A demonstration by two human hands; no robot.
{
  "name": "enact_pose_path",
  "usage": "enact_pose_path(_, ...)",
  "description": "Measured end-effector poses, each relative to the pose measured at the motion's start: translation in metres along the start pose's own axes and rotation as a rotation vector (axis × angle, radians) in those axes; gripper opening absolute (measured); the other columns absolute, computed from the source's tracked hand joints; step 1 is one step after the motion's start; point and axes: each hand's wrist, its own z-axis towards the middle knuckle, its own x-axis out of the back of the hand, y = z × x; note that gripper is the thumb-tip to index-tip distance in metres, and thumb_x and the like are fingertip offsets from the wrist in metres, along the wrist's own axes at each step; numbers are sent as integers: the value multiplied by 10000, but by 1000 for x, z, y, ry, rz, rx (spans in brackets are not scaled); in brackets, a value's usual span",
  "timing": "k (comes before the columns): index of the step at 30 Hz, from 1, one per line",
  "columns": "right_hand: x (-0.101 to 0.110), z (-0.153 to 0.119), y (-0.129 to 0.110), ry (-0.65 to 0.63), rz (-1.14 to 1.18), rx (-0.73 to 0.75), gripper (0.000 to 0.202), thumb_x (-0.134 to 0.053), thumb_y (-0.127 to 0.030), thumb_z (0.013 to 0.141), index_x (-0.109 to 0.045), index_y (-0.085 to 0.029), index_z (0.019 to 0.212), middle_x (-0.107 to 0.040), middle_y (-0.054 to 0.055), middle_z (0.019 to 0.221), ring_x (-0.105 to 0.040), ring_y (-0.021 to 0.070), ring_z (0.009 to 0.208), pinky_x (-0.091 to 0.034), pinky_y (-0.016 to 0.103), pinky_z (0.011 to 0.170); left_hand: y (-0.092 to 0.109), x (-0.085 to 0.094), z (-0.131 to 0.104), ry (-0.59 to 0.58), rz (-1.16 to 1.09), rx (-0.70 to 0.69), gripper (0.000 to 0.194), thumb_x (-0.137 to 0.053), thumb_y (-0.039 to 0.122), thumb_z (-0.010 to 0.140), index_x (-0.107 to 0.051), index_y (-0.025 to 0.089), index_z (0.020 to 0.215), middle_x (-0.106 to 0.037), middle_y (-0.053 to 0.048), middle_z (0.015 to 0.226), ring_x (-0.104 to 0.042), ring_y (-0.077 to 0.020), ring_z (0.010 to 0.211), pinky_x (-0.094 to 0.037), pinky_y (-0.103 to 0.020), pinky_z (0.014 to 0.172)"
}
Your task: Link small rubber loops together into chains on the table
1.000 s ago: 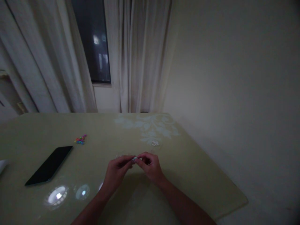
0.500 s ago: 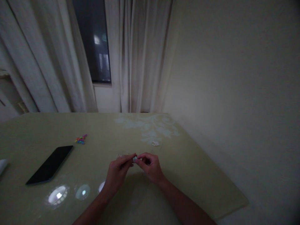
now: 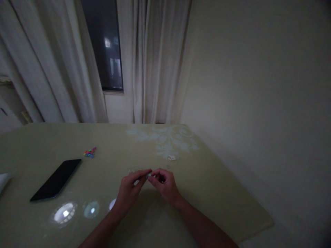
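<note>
Pinching a small pale piece [image 3: 149, 175] between them, the left hand [image 3: 128, 187] and right hand [image 3: 166, 185] meet over the worktop [image 3: 207, 206], each grip drawn tight and hiding most of it. Just beyond, a little white item [image 3: 171, 157]! Off to the left, a colourful cluster of bits [image 3: 89, 152] and a dark flat device [image 3: 57, 179], well apart from both hands.

My feed is dim and grainy, the wall [image 3: 258, 86] fading toward dark corners at two and four o'clock. I get strong round glare [image 3: 64, 213] at eight o'clock on the glossy table [image 3: 219, 193], pale lights in the dark window [image 3: 99, 20] toward eleven, and a soft shadow [image 3: 148, 206] at six; detail between the fingertips [image 3: 155, 181] reaches me too blurred to read
</note>
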Motion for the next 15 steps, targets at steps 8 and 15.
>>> enact_pose_path(8, 0, 2, 0, 44, -22, 41, 313, -780, -473, 813, -778, -161, 823, -499, -35, 586, -390, 101, 536, -308, 245, 511, -6, 0, -2, -24, 2, -66, 280, -641, 234, 928, -806, 297, 1145, -825, -50, 1114, -784, -218, 992, -618, -305, 873)
enact_pose_path(15, -2, 2, 3, 85, -21, 47, 292, -795, -454, 791, -792, -162, 779, -597, -3, 616, -451, 109, 549, -357, 246, 532, -8, -2, -4, -58, -10, -112, 330, -622, 185, 930, -781, 313, 1189, -816, -45, 1127, -767, -200, 998, -611, -293, 872)
